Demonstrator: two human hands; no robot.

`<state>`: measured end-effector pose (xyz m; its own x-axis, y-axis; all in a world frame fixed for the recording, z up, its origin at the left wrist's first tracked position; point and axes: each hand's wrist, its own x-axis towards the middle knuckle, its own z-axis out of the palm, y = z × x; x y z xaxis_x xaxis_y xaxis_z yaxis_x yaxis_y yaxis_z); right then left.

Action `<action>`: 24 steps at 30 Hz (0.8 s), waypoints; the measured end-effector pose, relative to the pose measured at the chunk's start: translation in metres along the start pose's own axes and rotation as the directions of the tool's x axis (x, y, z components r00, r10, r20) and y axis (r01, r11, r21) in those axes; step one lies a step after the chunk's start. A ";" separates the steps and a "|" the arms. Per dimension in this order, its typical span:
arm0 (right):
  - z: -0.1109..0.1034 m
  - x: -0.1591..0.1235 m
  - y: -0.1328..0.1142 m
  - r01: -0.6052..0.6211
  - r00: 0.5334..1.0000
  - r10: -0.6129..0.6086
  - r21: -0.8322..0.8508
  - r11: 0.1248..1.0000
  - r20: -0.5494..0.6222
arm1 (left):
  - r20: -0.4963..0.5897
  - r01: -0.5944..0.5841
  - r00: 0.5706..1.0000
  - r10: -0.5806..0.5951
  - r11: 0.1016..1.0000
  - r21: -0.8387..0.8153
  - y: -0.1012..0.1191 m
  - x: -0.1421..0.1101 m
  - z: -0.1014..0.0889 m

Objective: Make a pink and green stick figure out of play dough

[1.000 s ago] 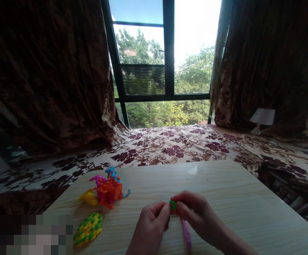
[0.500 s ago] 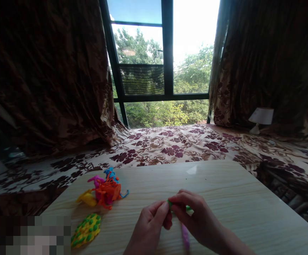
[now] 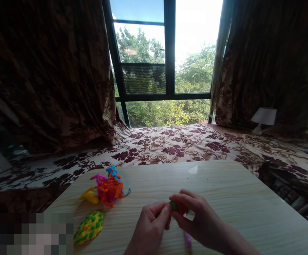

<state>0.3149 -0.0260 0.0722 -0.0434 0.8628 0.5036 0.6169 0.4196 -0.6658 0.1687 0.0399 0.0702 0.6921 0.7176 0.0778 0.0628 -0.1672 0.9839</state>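
Note:
A small lump of green modelling clay (image 3: pixel 173 205) is pinched between my two hands above the table. My left hand (image 3: pixel 154 221) has its thumb and forefinger closed at the lump's left side. From the right, the fingertips of my right hand (image 3: pixel 197 212) close on the same lump, partly covering it. Below my right hand lies a purple strip (image 3: pixel 187 240), its upper part hidden by the hand. To the left, a flat yellow oval piece with several green dots (image 3: pixel 89 227) rests on the table.
A pile of orange (image 3: pixel 111 191), yellow, pink and blue clay lies on the left of the pale wooden table (image 3: pixel 236 205). Beyond the table's far edge stretches a floral cloth (image 3: pixel 169 141) below the window. A white lamp (image 3: pixel 264 116) stands at the right.
The green clay shows as a rounder lump at my fingertips; the green bit seen behind my right fingers earlier no longer shows. The whole view has shifted slightly.

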 end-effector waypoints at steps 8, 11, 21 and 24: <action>0.001 0.000 -0.002 -0.067 0.996 0.063 -0.083 0.994 -0.056 | -0.038 0.024 0.999 -0.021 0.997 0.069 0.007 -0.001 0.009; 0.005 -0.001 0.002 -0.156 0.980 0.144 -0.088 0.984 -0.136 | -0.040 0.024 0.999 -0.021 0.997 0.071 0.010 -0.003 0.014; -0.002 0.005 -0.003 -0.327 0.942 0.326 0.413 0.850 0.077 | -0.057 0.058 0.997 -0.054 0.996 0.069 0.006 0.001 0.008; 0.001 0.004 0.000 -0.351 0.933 0.351 0.400 0.846 0.078 | -0.110 0.011 0.994 0.014 0.975 0.222 0.011 -0.003 0.011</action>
<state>0.3141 -0.0225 0.0738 0.1148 0.9743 0.1938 0.2228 0.1649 -0.9608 0.1751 0.0280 0.0793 0.6095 0.7853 0.1088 0.2282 -0.3052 0.9245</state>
